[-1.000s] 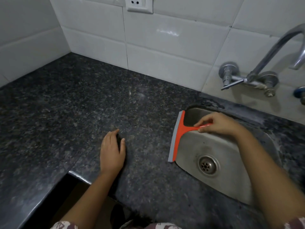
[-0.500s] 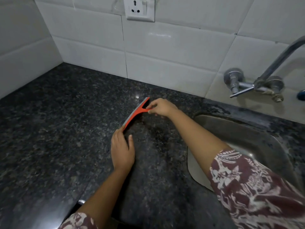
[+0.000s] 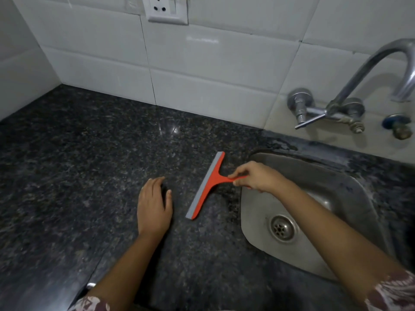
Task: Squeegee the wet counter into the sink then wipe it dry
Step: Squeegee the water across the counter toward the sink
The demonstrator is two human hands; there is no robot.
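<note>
Change: half a second ago the orange squeegee (image 3: 207, 185) sat far back on the counter; now it lies just beside the sink rim (image 3: 246, 182), so this stroke looks nearly finished.
Right hand (image 3: 253, 177): fingers pinched around the squeegee's handle, reaching across the sink's near-left corner.
Left hand (image 3: 153, 205): spread flat on the granite counter (image 3: 78, 171), grasping nothing, a little farther from the sink than the blade.
Blade: grey strip faces away from the sink, running diagonally.
Open room: bare granite stretches from the sink to the tiled corner; no cloth in view for drying.
</note>
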